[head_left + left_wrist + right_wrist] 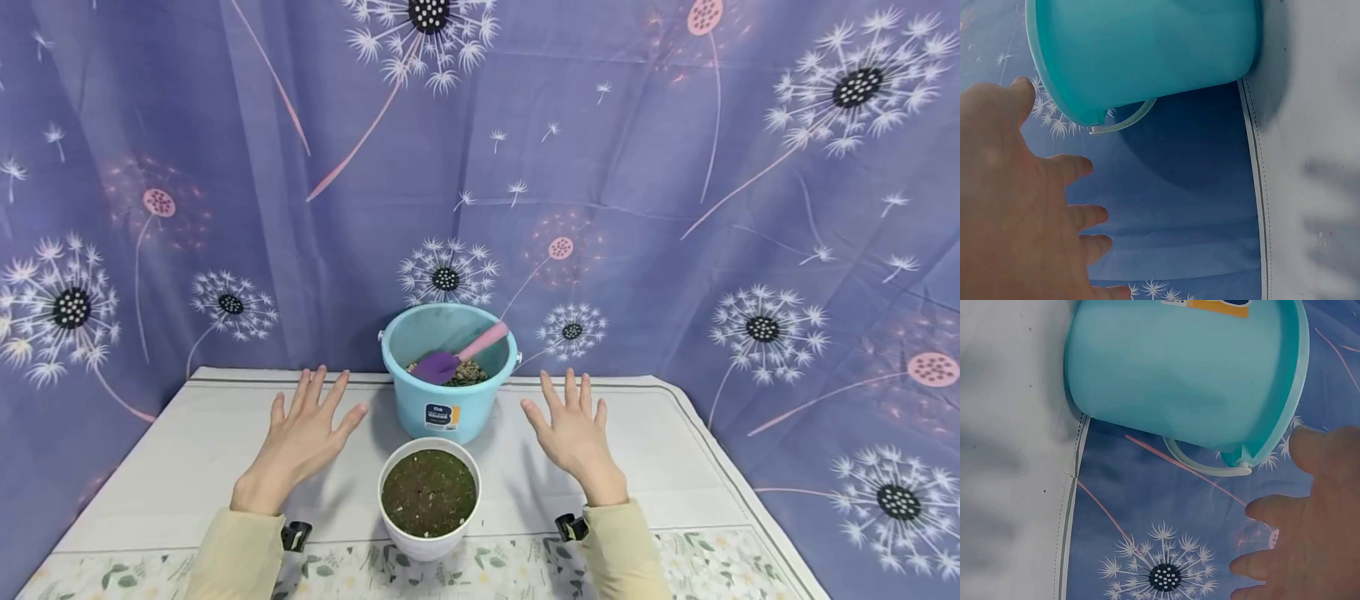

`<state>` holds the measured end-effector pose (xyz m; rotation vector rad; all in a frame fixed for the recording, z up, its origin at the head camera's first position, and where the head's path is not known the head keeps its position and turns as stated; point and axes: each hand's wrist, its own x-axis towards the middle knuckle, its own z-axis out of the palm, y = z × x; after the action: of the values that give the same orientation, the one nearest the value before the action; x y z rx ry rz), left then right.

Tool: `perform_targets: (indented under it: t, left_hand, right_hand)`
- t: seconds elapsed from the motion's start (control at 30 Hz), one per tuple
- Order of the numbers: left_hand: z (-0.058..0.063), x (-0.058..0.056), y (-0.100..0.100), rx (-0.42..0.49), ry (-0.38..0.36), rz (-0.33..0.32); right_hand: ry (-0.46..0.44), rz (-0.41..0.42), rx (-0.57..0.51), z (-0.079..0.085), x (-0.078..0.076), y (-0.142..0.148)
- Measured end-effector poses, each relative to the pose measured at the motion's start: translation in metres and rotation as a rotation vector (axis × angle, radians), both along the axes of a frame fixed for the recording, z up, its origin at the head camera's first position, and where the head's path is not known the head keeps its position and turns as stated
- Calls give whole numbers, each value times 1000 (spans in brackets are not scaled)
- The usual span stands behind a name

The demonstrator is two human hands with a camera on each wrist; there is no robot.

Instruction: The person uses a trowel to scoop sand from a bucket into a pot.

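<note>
In the head view my left hand (302,437) is held with fingers spread, to the left of a white pot (429,546) filled with dark soil (429,493). My right hand (576,437) mirrors it on the other side, fingers also spread and holding nothing. Behind the pot stands a light blue bucket (442,408) with a label on its front. Inside the bucket a trowel with a purple blade (435,367) and pink handle (483,340) lies on coarse, grainy material (468,373). Both wrist views show the bucket's side and its pale handle (1200,465), apart from the fingers.
A white cloth (622,450) with a floral front band (712,562) covers the table. A blue-purple curtain (600,167) printed with dandelions hangs behind and at both sides. Small dark wrist devices (297,536) sit at both sleeve cuffs.
</note>
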<state>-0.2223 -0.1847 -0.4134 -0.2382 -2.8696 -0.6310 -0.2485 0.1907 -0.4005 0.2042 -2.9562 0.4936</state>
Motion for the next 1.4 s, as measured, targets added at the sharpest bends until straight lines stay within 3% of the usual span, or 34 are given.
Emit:
perform_targets:
  t: [0.43, 0.8, 1.1, 1.4]
  left_hand:
    - [-1, -9, 3, 33, 32, -16]
    - [8, -17, 7, 37, 36, -28]
    - [16, -34, 12, 75, 46, -39]
    - [25, -56, 20, 242, 28, -16]
  right_hand:
    - [22, 64, -21, 8, -1, 7]
    - [116, 159, 56, 23, -6, 12]
    - [155, 290, 78, 47, -16, 14]
    - [173, 414, 100, 60, -36, 12]
